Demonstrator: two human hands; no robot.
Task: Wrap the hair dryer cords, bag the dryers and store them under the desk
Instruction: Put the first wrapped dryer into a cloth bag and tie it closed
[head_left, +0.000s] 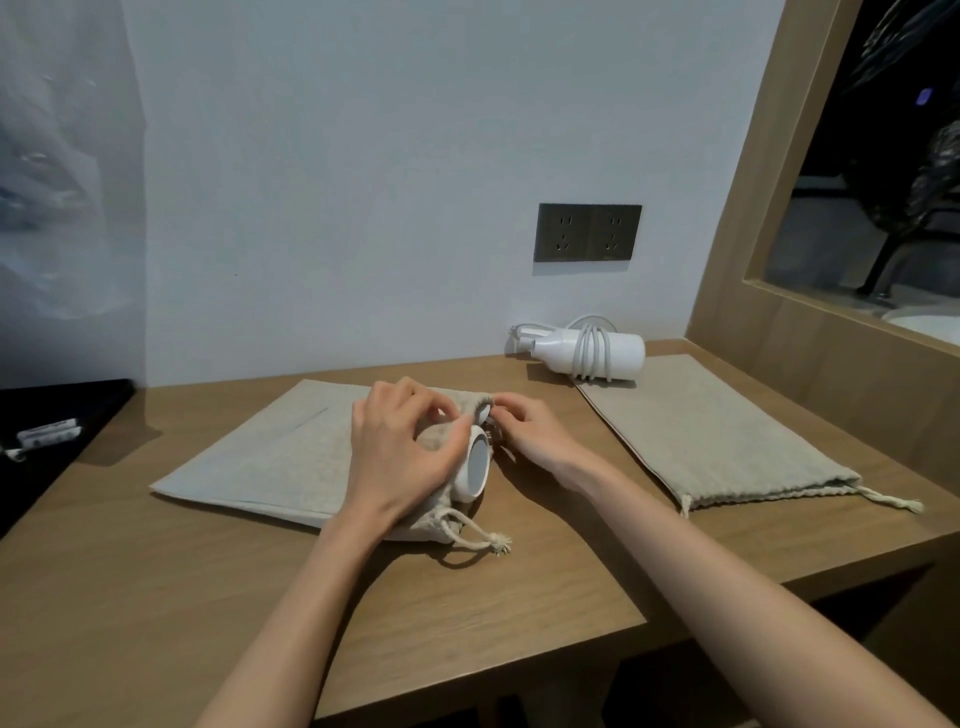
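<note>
Far left of the dark grey double wall socket, a black surface carries small white packets beside the light wooden desk. Clear plastic sheeting hangs there against the pale grey wall.

Below and left of the socket, a flat beige linen drawstring bag lies on the desk top. The person's left hand, fingers curled, grips the gathered cloth at the bag's mouth over a white round-ended hair dryer. The dryer sits partly inside the bag, its pale circular end showing.

Below the socket, the right hand pinches the upper rim of the same mouth between thumb and fingertips, close against the dryer. A cream drawstring with a frayed knot trails from the bag toward the desk's near edge.

Just under the socket, close to the wall, a second white hair dryer lies on its side, its white cord wound round the barrel. Below and right of the socket, a second beige drawstring bag lies flat, its far corner reaching that dryer. Farther right of the socket, a wood-framed glass panel shows a dark space beyond.
</note>
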